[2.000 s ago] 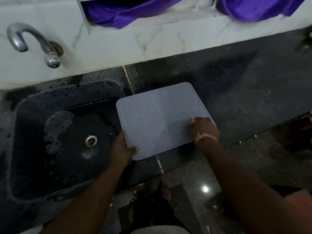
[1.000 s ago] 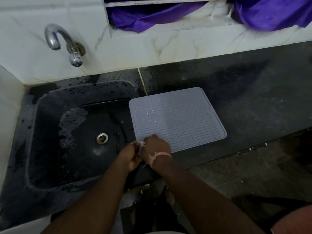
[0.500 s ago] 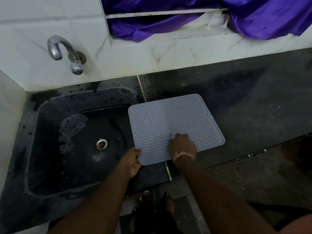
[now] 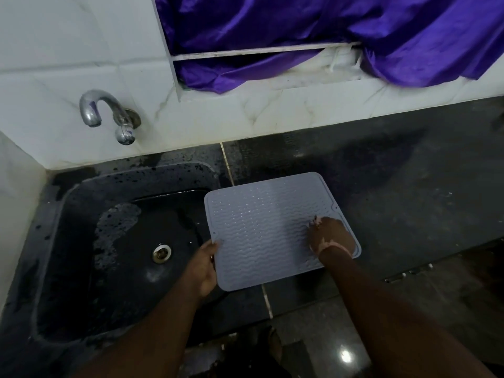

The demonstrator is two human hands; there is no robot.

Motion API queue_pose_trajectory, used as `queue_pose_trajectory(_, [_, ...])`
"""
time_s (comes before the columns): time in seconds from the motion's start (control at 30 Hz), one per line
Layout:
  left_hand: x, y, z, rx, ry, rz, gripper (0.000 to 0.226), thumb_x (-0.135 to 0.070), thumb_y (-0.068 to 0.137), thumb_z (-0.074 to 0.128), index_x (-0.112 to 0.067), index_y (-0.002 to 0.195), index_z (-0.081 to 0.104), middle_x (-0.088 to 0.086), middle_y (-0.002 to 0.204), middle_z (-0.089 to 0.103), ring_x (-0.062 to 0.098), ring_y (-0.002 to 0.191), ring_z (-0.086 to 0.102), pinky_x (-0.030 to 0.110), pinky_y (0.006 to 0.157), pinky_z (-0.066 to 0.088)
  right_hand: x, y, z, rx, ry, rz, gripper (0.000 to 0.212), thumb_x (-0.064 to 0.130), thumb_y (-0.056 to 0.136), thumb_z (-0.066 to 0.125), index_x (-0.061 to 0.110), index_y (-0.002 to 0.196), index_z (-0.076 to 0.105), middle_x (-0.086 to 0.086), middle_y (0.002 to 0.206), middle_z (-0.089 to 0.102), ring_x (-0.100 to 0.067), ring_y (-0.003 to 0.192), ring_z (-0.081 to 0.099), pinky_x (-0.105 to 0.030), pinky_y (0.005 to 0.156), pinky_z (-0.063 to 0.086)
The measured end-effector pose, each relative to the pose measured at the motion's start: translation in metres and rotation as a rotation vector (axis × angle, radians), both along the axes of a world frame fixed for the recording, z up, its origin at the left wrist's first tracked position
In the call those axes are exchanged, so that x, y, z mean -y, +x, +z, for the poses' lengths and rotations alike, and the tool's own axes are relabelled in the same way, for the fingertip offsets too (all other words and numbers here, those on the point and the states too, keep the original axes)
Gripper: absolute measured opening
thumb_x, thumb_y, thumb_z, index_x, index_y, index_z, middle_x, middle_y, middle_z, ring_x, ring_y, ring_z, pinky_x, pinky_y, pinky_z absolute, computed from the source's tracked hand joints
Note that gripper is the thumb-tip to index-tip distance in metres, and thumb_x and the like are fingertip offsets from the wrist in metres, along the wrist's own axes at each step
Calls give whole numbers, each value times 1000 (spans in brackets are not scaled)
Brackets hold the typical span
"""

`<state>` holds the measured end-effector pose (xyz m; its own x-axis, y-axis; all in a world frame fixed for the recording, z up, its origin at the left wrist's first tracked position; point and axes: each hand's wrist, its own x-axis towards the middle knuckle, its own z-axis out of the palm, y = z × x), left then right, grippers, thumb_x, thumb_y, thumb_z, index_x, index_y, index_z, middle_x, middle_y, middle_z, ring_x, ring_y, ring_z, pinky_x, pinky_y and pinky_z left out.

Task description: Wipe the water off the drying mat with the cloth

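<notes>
Half a second ago my right hand (image 4: 331, 237) sat low at the middle of the drying mat (image 4: 261, 230); now it is out at the mat's right edge, in the centre-right of the frame, so the stroke has travelled rightward across the ridged surface. A second ago both hands were bunched at the mat's lower left corner, and before that the right one was again on the right side, so I read this as repeated passes back and forth. My judgement is that the wiping is well under way, though small glints on the upper ridges suggest droplets remain there and the far half still needs a pass.

The right hand's fingers are curled down against the mat, and a small pale scrap shows at the fingertips, which I take to be the cloth (image 4: 315, 221); most of it is hidden under the palm, so I cannot say how it is folded. I read the hand as closed around it and pressing it onto the surface.

My left hand (image 4: 203, 266) clamps the mat's left edge, lower centre of the frame, thumb on top and fingers tucked beneath, steadying it. That edge overhangs the dark sink (image 4: 81, 241) in the lower left, while the rest of the mat lies on the black counter (image 4: 409, 186). The tap (image 4: 109, 115) sits upper left on the white wall, purple fabric (image 4: 327, 31) across the top.
</notes>
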<state>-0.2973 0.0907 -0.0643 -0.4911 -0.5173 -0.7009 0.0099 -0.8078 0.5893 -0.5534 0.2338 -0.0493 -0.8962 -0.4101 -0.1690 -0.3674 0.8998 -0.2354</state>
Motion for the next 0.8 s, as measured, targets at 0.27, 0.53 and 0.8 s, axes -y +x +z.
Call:
queue_pose_trajectory(0.27, [0,-4,-5,-21,137,62,49,-46,101,49,-7,124,68,18,121,71,35,114,66,49,97,51,53,132,-1,53,-82,451,18,26,90,56,17,98,70,-6,105,65,-24,85,66,-33,68,53])
queue_pose_trajectory(0.53, [19,2,-9,-19,115,36,54,-53,98,50,-10,122,70,15,123,71,34,109,69,50,94,53,45,47,22,80,-183,386,34,47,101,39,29,114,64,-3,108,57,-22,91,62,-37,80,52])
queue_pose_trajectory(0.8, [26,-2,-7,-35,143,55,52,-52,100,50,-11,128,67,16,128,68,38,120,63,51,92,55,43,8,0,-77,14,131,35,40,102,42,17,115,64,-10,122,52,-27,95,61,-39,76,51])
